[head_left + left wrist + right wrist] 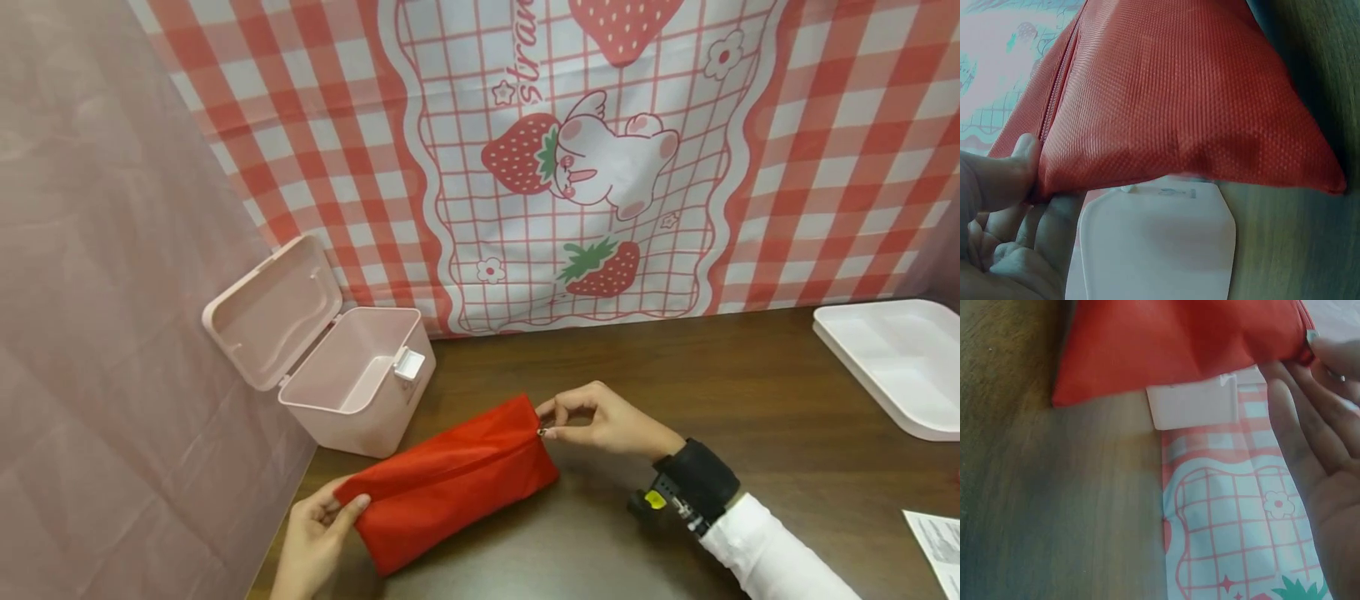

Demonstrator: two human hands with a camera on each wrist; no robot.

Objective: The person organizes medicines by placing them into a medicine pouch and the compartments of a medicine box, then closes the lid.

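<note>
Red oblong woven-fabric zip pouch (453, 493), at lower centre of the head view, should handle as light, soft and sturdy, best held by its ends, where the left hand (317, 529) pinches one and the right hand (600, 421) the small metallic zip pull (542, 432) at the other.

And straight ahead of you hangs a broad red-and-white checked fabric backdrop (600, 158), its wavy-edged white centre panel gridded in thin red lines, with printed strawberries (522, 154), small outlined flowers (491, 270) and a white cartoon animal (618, 162) lying sideways! Over on your left, a dusty-pink, softly creased fabric wall (127, 317) fills that whole side. Below you, a dark brown wood-grain tabletop (675, 358) meets the backdrop's lower edge, and look, pale light gleams across its near part! Far right, you've a narrow mauve strip (941, 258).
</note>
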